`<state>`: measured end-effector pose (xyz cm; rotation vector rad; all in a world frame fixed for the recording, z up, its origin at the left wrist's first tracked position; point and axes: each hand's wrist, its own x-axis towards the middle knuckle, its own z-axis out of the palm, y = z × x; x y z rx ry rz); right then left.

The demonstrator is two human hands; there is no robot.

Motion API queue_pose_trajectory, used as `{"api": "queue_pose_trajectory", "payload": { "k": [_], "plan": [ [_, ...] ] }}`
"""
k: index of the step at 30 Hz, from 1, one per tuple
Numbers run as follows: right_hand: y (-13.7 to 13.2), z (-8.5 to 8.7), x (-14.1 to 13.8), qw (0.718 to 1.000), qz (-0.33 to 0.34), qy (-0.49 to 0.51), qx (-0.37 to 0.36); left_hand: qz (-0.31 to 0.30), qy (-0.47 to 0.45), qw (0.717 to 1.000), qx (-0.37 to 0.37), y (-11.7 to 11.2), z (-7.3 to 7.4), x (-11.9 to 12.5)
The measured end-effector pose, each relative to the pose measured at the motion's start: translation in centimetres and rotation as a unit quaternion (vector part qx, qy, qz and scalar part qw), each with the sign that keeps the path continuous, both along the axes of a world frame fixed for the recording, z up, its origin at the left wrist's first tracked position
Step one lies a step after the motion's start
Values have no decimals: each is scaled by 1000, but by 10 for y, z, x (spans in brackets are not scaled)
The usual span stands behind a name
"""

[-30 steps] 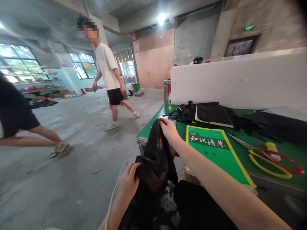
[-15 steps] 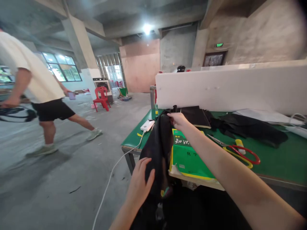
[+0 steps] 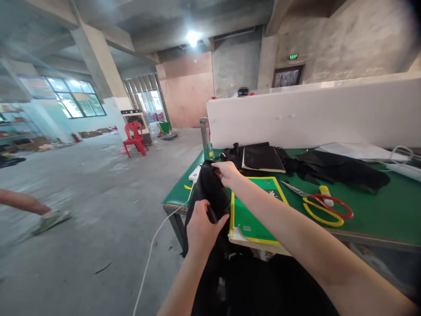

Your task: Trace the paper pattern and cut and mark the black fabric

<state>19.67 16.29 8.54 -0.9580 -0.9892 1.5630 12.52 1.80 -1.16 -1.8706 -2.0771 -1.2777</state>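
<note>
A black cloth (image 3: 210, 193) hangs in front of me at the near left corner of the green table (image 3: 378, 210). My right hand (image 3: 226, 172) pinches its upper edge, fingers closed on the fabric. Lower down, my left hand (image 3: 202, 224) is wrapped round a fold of the same cloth. The rest of the cloth drops toward my lap and is partly hidden by my arms. A green book with a yellow border (image 3: 255, 210) lies on the table just right of the cloth.
Red and yellow scissors (image 3: 324, 206) lie right of the book, with more black fabric (image 3: 335, 169) and a dark folder (image 3: 261, 157) behind. A white foam board (image 3: 312, 114) walls the table's back. A white power bank (image 3: 194, 173) and cable sit at the left corner. A red chair (image 3: 134, 137) stands beyond; a person's leg (image 3: 29, 206) is at far left.
My left hand went from lying flat on the cloth to gripping it higher up. My right hand kept its hold on the top edge. The person walking by has moved off to the left.
</note>
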Motion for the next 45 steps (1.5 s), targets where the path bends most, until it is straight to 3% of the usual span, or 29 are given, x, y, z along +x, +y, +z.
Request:
{"api": "queue_pose_trajectory", "payload": {
  "k": [4, 6, 8, 11, 14, 17, 19, 22, 24, 26, 31, 35, 40, 45],
  "plan": [
    [-6, 5, -8, 999, 6, -32, 5, 29, 33, 999, 22, 10, -14, -2],
    [-5, 6, -4, 999, 8, -51, 13, 23, 4, 999, 37, 10, -10, -16],
    [-1, 4, 3, 997, 16, -75, 20, 26, -23, 998, 44, 7, 4, -35],
    [2, -5, 8, 991, 56, -117, 28, -5, -41, 999, -3, 0, 39, -63],
    [-7, -14, 3, 980, 138, -136, 42, -54, -47, 996, -55, 0, 73, -82],
    [-30, -19, -6, 962, 238, -116, 64, -39, -41, 997, -60, 4, 95, -94],
    [-47, -20, -11, 931, 319, -125, 127, -29, -24, 997, -68, 6, 103, -100],
    [-66, -28, -21, 829, 413, -221, 305, -16, 0, 997, -72, 4, 113, -111],
    [-73, -40, -32, 762, 402, -320, 394, -1, 8, 998, -68, -1, 122, -120],
    [-75, -55, -43, 729, 364, -395, 424, 25, 16, 998, -60, -8, 133, -131],
    [-68, -90, -59, 724, 327, -464, 391, 129, 64, 990, 0, -32, 165, -163],
    [-71, -102, -60, 720, 365, -463, 366, 191, 80, 975, 81, -51, 192, -186],
    [-111, -109, -90, 699, 438, -435, 360, 199, 118, 965, 119, -67, 219, -194],
    [-142, -113, -117, 703, 364, -507, 341, 217, 151, 949, 170, -80, 243, -212]
  ]
}}
